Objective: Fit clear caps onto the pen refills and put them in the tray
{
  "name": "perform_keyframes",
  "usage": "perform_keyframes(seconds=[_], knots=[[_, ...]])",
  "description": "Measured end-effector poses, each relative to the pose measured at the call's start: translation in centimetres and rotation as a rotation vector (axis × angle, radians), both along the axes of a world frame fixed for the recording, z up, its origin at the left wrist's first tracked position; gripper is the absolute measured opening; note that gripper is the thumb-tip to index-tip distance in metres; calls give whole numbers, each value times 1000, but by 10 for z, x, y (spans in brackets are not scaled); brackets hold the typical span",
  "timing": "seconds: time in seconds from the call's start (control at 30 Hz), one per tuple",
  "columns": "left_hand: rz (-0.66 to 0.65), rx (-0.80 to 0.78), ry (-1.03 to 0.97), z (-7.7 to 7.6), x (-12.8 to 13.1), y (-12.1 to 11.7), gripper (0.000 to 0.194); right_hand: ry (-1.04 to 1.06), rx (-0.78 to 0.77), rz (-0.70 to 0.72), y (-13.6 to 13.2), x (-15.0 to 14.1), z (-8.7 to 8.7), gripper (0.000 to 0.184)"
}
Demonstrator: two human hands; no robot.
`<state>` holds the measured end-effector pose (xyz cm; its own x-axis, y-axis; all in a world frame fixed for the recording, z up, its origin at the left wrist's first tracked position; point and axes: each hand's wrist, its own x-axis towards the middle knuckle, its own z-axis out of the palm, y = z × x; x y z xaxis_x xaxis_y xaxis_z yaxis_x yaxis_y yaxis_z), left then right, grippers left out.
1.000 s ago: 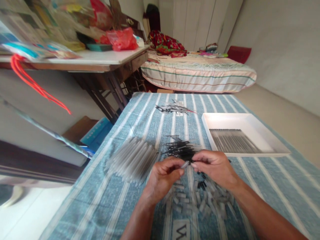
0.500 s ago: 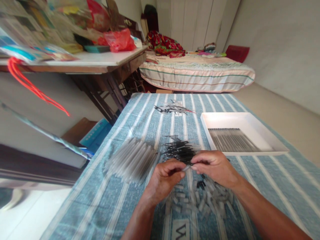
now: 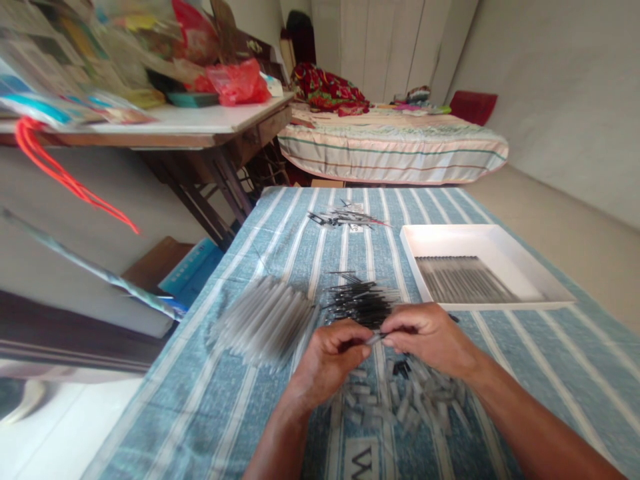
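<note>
My left hand and my right hand meet over the striped blue cloth, both pinched on one small pen part held between their fingertips. Just beyond the hands lies a heap of thin black refills. A pile of clear grey pen barrels lies to the left of my left hand. Under and in front of my hands are scattered several small grey caps.
A white tray with a row of pens laid side by side sits at the right. A smaller heap of dark parts lies at the far end of the cloth. A cluttered wooden table stands left, a bed behind.
The hands stay together on the small part, with only slight finger shifts. The view has drifted a little.
</note>
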<state>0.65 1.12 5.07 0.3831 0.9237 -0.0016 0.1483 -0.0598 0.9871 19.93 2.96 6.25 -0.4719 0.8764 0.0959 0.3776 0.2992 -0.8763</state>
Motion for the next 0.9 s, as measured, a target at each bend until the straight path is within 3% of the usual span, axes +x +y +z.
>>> perform_keyframes(seconds=[0.17,0.4,0.63,0.73,0.9], knots=[[-45,11,30,-6,-1,0,15,-43,-10,33,-1,0,3,9],[-128,20,210,-3,-2,4,19,-11,-205,7,-3,-4,-5,10],[-183,56,327,-20,-4,19,18,-156,96,5,-1,-2,-21,12],[-157,46,309,-25,-3,21,18,-171,88,-8,-3,1,-27,12],[-166,-35,342,-18,3,20,21,-194,74,-18,-8,5,-27,11]])
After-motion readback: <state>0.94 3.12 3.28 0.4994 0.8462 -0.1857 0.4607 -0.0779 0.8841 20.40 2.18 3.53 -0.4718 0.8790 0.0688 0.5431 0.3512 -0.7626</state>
